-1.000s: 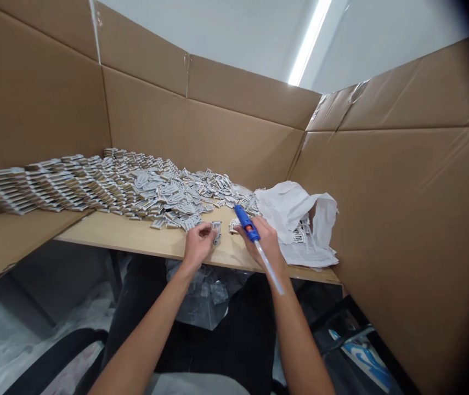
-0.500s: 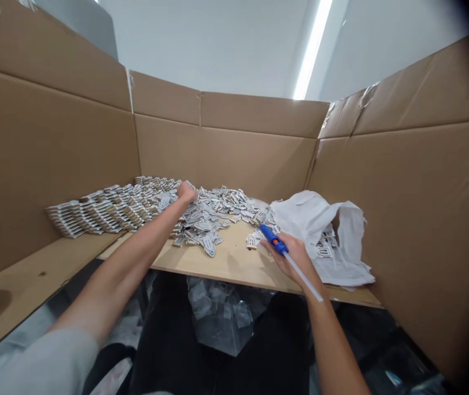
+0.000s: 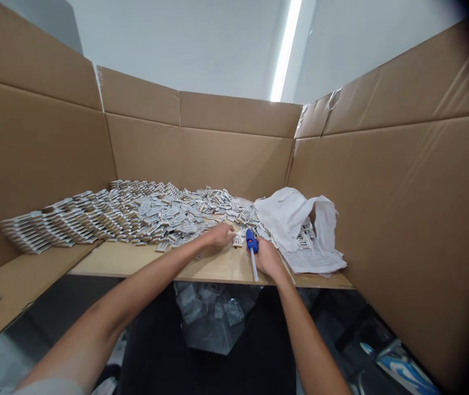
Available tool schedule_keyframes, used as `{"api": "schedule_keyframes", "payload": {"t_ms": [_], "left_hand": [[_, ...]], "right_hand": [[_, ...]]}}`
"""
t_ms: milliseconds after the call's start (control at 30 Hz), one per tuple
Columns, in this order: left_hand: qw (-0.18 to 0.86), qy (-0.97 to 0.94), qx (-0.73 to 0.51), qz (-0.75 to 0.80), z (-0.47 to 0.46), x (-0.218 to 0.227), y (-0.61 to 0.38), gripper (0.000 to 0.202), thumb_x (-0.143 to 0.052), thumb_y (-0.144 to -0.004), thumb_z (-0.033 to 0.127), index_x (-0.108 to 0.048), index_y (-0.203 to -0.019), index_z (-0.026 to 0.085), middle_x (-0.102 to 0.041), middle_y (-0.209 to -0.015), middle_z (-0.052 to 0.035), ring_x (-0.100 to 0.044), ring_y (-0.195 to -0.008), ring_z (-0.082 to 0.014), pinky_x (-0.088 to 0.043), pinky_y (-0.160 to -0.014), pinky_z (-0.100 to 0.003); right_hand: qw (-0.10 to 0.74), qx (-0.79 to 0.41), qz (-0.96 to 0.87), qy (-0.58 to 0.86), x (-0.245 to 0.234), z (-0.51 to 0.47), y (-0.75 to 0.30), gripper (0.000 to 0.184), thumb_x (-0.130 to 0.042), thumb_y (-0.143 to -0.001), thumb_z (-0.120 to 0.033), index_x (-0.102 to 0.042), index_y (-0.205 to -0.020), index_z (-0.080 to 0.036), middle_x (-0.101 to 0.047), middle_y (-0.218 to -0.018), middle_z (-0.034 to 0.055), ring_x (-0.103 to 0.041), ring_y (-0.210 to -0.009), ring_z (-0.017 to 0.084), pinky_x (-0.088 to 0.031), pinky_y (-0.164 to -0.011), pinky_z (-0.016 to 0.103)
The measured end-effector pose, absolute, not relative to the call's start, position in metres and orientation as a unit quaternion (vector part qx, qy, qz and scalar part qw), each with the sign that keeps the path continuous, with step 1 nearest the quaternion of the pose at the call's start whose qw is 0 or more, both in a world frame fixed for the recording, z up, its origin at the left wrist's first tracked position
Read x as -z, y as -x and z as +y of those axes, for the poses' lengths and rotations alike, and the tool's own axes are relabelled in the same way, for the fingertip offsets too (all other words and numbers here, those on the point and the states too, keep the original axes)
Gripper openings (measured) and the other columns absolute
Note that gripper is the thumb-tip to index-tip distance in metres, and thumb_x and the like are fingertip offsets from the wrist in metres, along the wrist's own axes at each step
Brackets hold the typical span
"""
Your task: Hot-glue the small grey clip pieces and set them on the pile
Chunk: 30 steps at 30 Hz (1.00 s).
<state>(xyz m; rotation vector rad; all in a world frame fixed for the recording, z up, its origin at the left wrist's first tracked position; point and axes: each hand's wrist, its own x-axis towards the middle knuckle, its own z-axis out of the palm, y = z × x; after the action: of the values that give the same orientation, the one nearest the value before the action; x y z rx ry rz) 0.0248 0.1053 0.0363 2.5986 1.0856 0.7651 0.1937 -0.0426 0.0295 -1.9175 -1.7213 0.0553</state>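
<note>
My right hand (image 3: 267, 257) is closed around a blue hot glue gun (image 3: 252, 240). A whitish glue stick (image 3: 254, 266) sticks out of its back end toward me. My left hand (image 3: 219, 236) is just left of the glue gun, low over the table. Its fingers are bent together at the tips, and whatever they pinch is too small to make out. Beside those fingertips lies a small flat grey-white piece with slots (image 3: 237, 241). Behind both hands spreads a loose heap of similar pieces (image 3: 188, 214).
Neat stacked rows of pieces (image 3: 73, 219) run along the left. White wrapping sheet (image 3: 283, 216) covers more pieces on the right. Cardboard walls (image 3: 234, 153) surround the wooden table (image 3: 135, 259) at the back and sides. Below the front edge hangs a clear plastic bag (image 3: 212, 323).
My left hand has come back from the heap at the left, rightward and nearer, to beside the glue gun. The glue gun has turned to point more straight ahead. The view has shifted right.
</note>
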Motion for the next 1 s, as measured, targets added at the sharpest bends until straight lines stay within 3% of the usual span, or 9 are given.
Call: {"api": "schedule_keyframes", "payload": {"t_ms": [100,167,367,500,733,867,1000], "left_hand": [[0.133,-0.860,-0.220,0.441,0.097,-0.028,-0.046,0.034,-0.075,-0.071,0.050,-0.066,-0.072,0.017,-0.074,-0.089,-0.0154,-0.068,-0.098,-0.0313,-0.051,-0.084,-0.034],[0.165,-0.830,-0.195,0.496,0.095,-0.028,-0.055,0.036,-0.081,-0.064,0.048,-0.062,-0.068,0.018,-0.073,-0.088,-0.0152,-0.068,-0.098,-0.0330,-0.051,-0.080,-0.033],[0.252,-0.784,-0.186,0.536,0.094,-0.034,-0.055,0.030,-0.084,-0.057,0.028,-0.058,-0.066,0.017,-0.060,-0.058,-0.0030,-0.063,-0.063,-0.0233,-0.044,-0.056,-0.028],[0.292,-0.760,-0.231,0.533,0.088,-0.034,-0.045,0.018,-0.074,-0.065,0.017,-0.056,-0.068,0.018,-0.053,-0.051,0.0015,-0.055,-0.052,-0.0171,-0.038,-0.050,-0.025],[0.353,-0.711,-0.335,0.509,0.071,-0.033,-0.013,0.013,-0.061,-0.085,0.026,-0.050,-0.084,0.020,-0.060,-0.066,0.0006,-0.056,-0.055,-0.0131,-0.039,-0.052,-0.022],[0.225,-0.747,-0.365,0.508,0.053,-0.026,0.004,0.007,-0.056,-0.087,0.020,-0.050,-0.090,0.020,-0.065,-0.084,-0.0061,-0.063,-0.077,-0.0200,-0.046,-0.067,-0.027],[0.074,-0.805,-0.264,0.526,0.029,-0.017,0.003,0.023,-0.051,-0.085,0.010,-0.051,-0.108,0.016,-0.066,-0.097,-0.0163,-0.064,-0.098,-0.0309,-0.046,-0.082,-0.036]], "right_hand": [[0.292,-0.018,-0.642,0.709,-0.027,-0.040,-0.200,0.014,-0.063,-0.089,-0.021,-0.068,-0.100,-0.014,-0.074,-0.101,0.0149,-0.069,-0.091,0.024,-0.039,-0.074,0.026],[0.303,-0.018,-0.650,0.697,-0.027,-0.040,-0.204,0.013,-0.063,-0.089,-0.022,-0.068,-0.099,-0.014,-0.075,-0.100,0.0139,-0.069,-0.090,0.024,-0.039,-0.074,0.026],[0.323,-0.011,-0.652,0.686,-0.029,-0.042,-0.207,0.011,-0.065,-0.089,-0.024,-0.067,-0.095,-0.015,-0.075,-0.097,0.0124,-0.069,-0.086,0.022,-0.039,-0.071,0.025],[0.315,-0.010,-0.647,0.694,-0.032,-0.044,-0.207,0.011,-0.064,-0.090,-0.025,-0.068,-0.094,-0.015,-0.075,-0.095,0.0125,-0.069,-0.085,0.023,-0.037,-0.069,0.025],[0.288,-0.019,-0.653,0.700,-0.035,-0.045,-0.199,0.014,-0.063,-0.090,-0.022,-0.069,-0.101,-0.015,-0.075,-0.102,0.0148,-0.070,-0.093,0.025,-0.037,-0.071,0.026],[0.275,-0.029,-0.661,0.698,-0.033,-0.041,-0.191,0.016,-0.065,-0.088,-0.022,-0.068,-0.103,-0.015,-0.075,-0.103,0.0141,-0.069,-0.094,0.025,-0.038,-0.072,0.026],[0.273,-0.027,-0.671,0.689,-0.033,-0.042,-0.188,0.013,-0.066,-0.087,-0.020,-0.067,-0.099,-0.016,-0.075,-0.100,0.0126,-0.068,-0.091,0.023,-0.038,-0.072,0.025]]}}
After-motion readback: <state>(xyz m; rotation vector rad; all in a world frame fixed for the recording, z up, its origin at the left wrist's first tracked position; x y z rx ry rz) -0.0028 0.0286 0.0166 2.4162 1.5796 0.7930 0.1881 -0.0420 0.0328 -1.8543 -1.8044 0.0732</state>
